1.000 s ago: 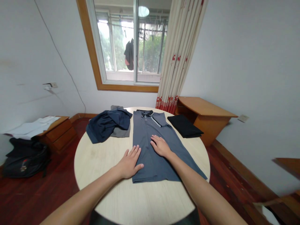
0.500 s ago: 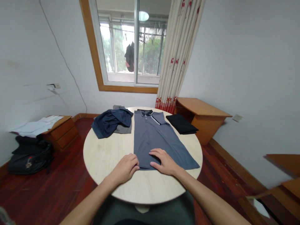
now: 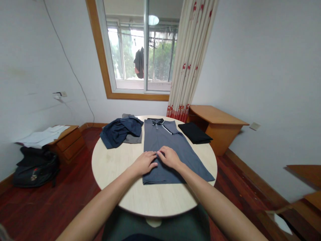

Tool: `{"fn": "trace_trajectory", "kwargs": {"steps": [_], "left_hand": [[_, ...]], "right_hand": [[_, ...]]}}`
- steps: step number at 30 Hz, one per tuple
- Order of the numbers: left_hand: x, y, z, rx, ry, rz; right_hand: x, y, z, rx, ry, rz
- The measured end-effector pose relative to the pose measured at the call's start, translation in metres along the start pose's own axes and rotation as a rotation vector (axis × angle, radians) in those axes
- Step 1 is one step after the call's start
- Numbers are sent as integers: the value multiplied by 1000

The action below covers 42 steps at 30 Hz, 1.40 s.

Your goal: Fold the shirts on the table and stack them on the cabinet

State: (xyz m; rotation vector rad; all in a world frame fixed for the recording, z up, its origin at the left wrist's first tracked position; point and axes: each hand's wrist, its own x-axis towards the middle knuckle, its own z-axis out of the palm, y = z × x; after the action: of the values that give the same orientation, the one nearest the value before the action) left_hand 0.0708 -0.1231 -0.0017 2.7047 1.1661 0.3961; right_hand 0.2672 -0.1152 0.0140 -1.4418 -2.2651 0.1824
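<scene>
A grey polo shirt (image 3: 187,162) with a black collar and white-edged sleeve trim lies on the table, collar toward the window and hem toward me. Its left side runs in a straight edge, folded in, while the right side flares out at the hem. My left hand (image 3: 145,162) rests over that left edge with its fingers extended and the thumb apart. Just beside it, on the shirt's middle, my right hand (image 3: 169,157) lies with fingers loosely bent, its fingertips close to those of the left. The cloth under both palms is hidden.
The round pale table (image 3: 110,167) also holds a crumpled navy garment (image 3: 117,132) over a grey one (image 3: 132,138) at the back left. A folded black garment (image 3: 194,133) is at the back right. A wooden desk (image 3: 215,115) stands behind it.
Both hands have moved up from the hem toward the shirt's middle and come closer together. The hem's left corner, earlier under my left hand, now shows.
</scene>
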Motion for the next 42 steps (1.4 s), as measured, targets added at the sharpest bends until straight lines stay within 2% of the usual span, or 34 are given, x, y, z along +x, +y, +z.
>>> {"fn": "trace_trajectory", "kwargs": {"steps": [2, 4, 9, 12, 15, 17, 19, 21, 24, 35, 39, 42], "left_hand": [[14, -5, 10, 63, -93, 5], [16, -5, 21, 78, -140, 26], [-13, 15, 38, 14, -182, 126], [-23, 25, 32, -49, -217, 173], [-6, 20, 14, -162, -264, 199], [16, 10, 3, -198, -202, 161], [39, 0, -4, -137, -131, 123], [58, -9, -5, -23, -151, 155], [72, -15, -3, 122, -208, 237], [66, -16, 17, 89, -88, 267], [63, -20, 22, -43, 36, 217], [63, -28, 27, -82, 100, 108]], "right_hand": [[17, 14, 7, 3, 29, 61], [25, 32, 13, 15, 58, 102], [16, 66, 24, 15, 97, 142], [8, 71, 28, 4, 119, 147], [6, 70, 28, -3, 106, 147], [7, 69, 28, -5, 92, 148], [7, 70, 28, 3, 90, 153], [7, 72, 29, 19, 100, 148], [7, 76, 31, 45, 126, 131], [9, 92, 42, 107, 172, 93], [9, 97, 44, 119, 169, 71], [9, 99, 43, 125, 166, 49]]}}
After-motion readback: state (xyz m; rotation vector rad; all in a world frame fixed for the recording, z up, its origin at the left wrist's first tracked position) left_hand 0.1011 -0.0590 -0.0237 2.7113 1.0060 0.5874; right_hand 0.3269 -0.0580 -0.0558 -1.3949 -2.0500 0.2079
